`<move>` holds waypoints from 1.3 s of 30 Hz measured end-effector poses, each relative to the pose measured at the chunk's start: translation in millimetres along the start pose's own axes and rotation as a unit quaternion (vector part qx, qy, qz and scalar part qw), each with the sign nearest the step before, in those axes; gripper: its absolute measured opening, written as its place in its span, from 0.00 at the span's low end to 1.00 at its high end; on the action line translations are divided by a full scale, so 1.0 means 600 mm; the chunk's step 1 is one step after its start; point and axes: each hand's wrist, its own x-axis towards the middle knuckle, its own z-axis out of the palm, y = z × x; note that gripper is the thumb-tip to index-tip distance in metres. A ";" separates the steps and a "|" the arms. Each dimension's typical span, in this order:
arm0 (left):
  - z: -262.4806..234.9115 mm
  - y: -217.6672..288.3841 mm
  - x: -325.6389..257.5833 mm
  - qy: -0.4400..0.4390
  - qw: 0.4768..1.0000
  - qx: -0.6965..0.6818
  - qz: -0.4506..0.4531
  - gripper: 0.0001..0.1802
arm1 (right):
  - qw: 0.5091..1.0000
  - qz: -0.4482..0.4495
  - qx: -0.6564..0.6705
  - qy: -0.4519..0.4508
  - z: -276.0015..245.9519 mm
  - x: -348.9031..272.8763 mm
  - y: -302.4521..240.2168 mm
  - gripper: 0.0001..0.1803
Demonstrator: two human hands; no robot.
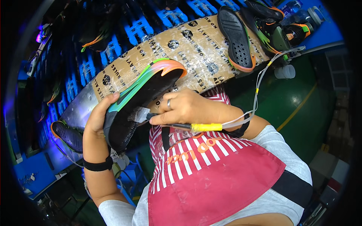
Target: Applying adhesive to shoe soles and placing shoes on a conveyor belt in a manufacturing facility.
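Held black shoe [130,109] sole-up in closed left grip [98,115]; pinched yellow-banded tool [177,126] in closed right grip [181,107], tip against shoe's side, above taped worktop [196,45].

Shoe factory workstation, taped cardboard-covered bench [196,45], rows of blue racks [139,28] holding shoes, loose shoe sole [236,37] and unfinished shoes [271,26] on bench, worker's striped apron [211,177]

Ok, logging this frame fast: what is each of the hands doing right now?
Left hand: closed around the black shoe, holding it up.
Right hand: closed on a yellow-banded pen-like tool, tip at the shoe.
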 end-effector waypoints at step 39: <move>0.049 -0.126 0.042 -0.079 0.958 -0.273 0.024 0.31 | 0.967 0.119 0.001 0.223 -0.039 -0.010 0.037 0.13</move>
